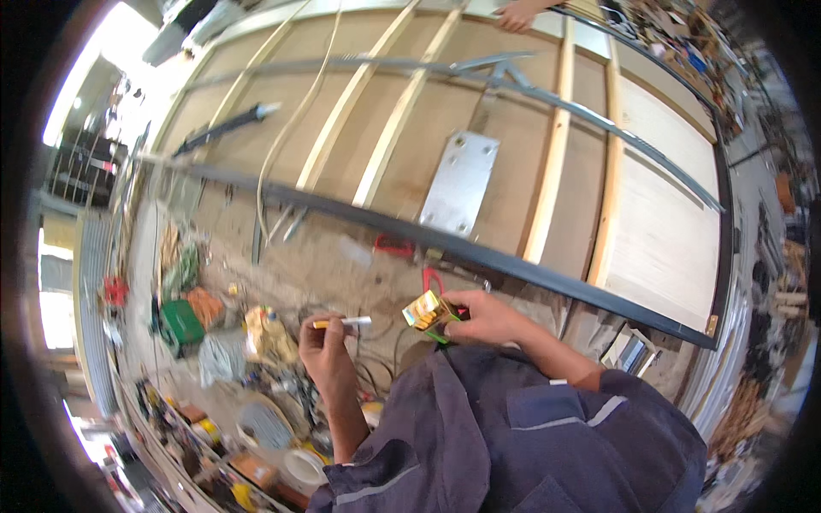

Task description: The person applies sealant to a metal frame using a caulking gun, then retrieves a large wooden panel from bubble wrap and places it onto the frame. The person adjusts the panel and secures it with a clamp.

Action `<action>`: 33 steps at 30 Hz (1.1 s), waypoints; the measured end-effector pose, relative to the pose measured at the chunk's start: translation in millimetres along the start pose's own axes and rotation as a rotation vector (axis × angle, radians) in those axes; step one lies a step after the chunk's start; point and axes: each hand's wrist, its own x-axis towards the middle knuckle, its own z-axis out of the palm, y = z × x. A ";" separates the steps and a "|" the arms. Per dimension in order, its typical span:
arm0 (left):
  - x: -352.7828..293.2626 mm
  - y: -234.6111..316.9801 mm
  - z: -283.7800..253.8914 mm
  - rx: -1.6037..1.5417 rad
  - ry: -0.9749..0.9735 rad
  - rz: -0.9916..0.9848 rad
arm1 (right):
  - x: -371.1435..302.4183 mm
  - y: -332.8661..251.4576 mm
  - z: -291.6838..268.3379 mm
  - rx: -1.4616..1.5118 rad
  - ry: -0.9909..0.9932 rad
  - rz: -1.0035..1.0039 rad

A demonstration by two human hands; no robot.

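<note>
Between the thumb and fingertips of my left hand (325,352), a cigarette (357,321) with an orange-yellow filter points to the right. My right hand (489,318) grips an open yellow cigarette pack (419,309), its top toward the left and orange filters showing inside. The two hands are apart, in front of my dark work jacket (530,436). Beyond them lies a large framed panel (380,221) with a dark metal edge and pale wooden slats. A grey metal plate with holes (460,182) rests on it.
Another person's hand (517,14) touches the panel's far edge. A long metal strip (590,117) and a caulking gun (224,128) lie across the panel. At left on the floor are a green case (181,325), bags and tools. A cable (295,115) hangs over the panel's edge.
</note>
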 end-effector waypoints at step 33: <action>406.7 -161.0 666.6 0.888 -0.820 0.681 | -38.0 41.1 -94.2 0.590 1.409 -0.049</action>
